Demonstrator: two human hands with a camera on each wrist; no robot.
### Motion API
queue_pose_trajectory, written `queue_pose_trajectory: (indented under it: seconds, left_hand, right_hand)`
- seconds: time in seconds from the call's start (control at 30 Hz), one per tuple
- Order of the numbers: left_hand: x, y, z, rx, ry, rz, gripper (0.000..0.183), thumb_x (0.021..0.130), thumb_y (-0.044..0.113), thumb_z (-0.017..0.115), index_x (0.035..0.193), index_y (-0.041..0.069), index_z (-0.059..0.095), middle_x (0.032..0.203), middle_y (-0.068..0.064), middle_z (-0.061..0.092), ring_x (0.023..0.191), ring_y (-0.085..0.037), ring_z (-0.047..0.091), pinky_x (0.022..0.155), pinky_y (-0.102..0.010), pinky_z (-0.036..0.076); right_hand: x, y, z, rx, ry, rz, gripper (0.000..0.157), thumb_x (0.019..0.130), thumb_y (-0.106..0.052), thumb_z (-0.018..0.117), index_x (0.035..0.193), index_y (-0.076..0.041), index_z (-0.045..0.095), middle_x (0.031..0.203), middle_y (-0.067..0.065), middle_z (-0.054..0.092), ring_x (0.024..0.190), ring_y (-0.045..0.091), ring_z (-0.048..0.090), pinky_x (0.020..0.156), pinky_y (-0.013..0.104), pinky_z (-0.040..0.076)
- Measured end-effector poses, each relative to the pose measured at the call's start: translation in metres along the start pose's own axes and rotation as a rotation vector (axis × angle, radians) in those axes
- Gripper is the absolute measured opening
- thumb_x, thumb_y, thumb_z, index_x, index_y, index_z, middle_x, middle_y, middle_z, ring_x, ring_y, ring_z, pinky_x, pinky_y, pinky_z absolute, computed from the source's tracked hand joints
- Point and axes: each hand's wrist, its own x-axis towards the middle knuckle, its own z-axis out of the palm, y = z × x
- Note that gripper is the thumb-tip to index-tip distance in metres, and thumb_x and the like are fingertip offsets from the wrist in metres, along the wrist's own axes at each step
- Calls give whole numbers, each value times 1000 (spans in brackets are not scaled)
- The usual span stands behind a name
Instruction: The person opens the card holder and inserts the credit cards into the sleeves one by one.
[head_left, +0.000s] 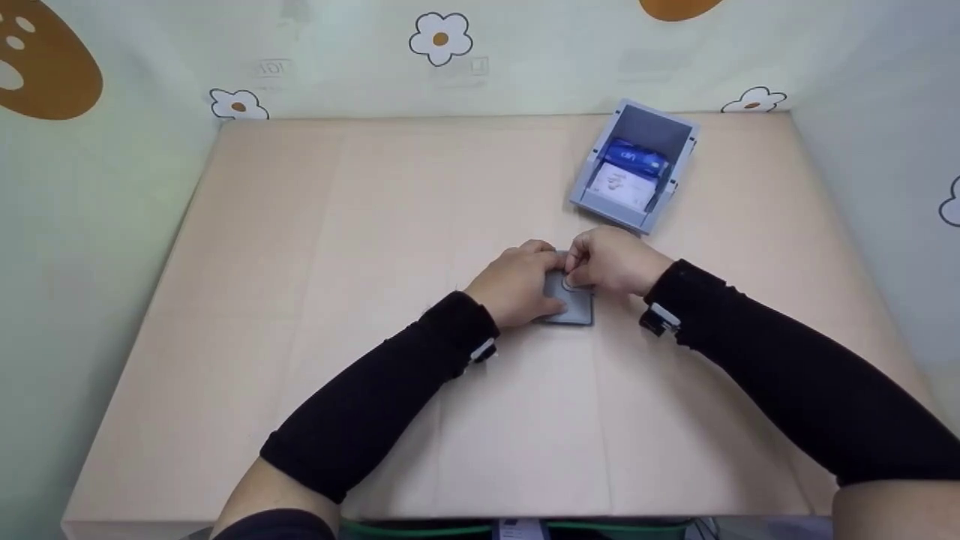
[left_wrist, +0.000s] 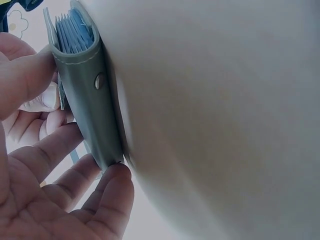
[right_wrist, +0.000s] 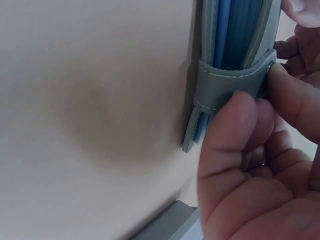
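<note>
A grey-green card holder (head_left: 574,309) with stitched edges lies on the table under both hands. Blue-tinted sleeves (left_wrist: 74,32) fan out inside it, and a round metal snap shows on its spine in the left wrist view. My left hand (head_left: 517,286) grips the holder from its left side, thumb on the top cover and fingertips at the far edge. On the other side, my right hand (head_left: 616,261) pinches the closure strap (right_wrist: 220,90), which wraps across the open side of the holder. The thumb covers the strap's end, so whether its snap is fastened cannot be seen.
A grey open box (head_left: 590,201) stands behind the right hand, holding a blue packet (head_left: 634,157) and a white packet (head_left: 622,186). The table (head_left: 375,210) has a pale cover. Patterned walls (head_left: 337,67) enclose its back and sides.
</note>
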Motion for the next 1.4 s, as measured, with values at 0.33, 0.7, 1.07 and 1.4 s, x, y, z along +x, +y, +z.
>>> queue_pose_trajectory:
  seconds: [0.33, 0.7, 1.07, 1.4]
  left_hand:
    - [0, 0, 1, 11, -2, 4, 64, 92, 38, 81, 150, 21, 60, 152, -1, 53, 134, -25, 56, 115, -36, 46]
    - [-1, -1, 1, 7, 9, 9, 63, 92, 38, 82, 148, 18, 61, 151, 0, 54, 132, -24, 56, 114, -34, 46]
    - [-1, -2, 0, -3, 15, 0, 62, 91, 38, 82, 146, 17, 63, 150, 0, 55, 131, -25, 58, 112, -34, 47]
    - [-3, -4, -4, 59, 14, -33, 68, 97, 51, 72, 152, 16, 55, 158, -5, 52, 142, -29, 53, 119, -42, 44]
  right_hand:
    - [1, 1, 0, -2, -17, 12, 7, 90, -10, 79, 88, -9, 73, 89, 2, 71, 89, 19, 58, 76, 29, 44]
    - [2, 1, 0, 5, -18, 15, 7, 89, -10, 79, 90, -8, 73, 92, 4, 72, 91, 21, 59, 76, 28, 43]
    - [3, 3, 2, -6, -5, -1, 7, 90, -11, 79, 90, -8, 72, 94, 5, 72, 93, 22, 59, 78, 29, 42]
    - [-2, 10, 3, 34, 44, -22, 10, 97, -20, 73, 97, -10, 71, 89, 1, 70, 84, 18, 60, 75, 28, 46]
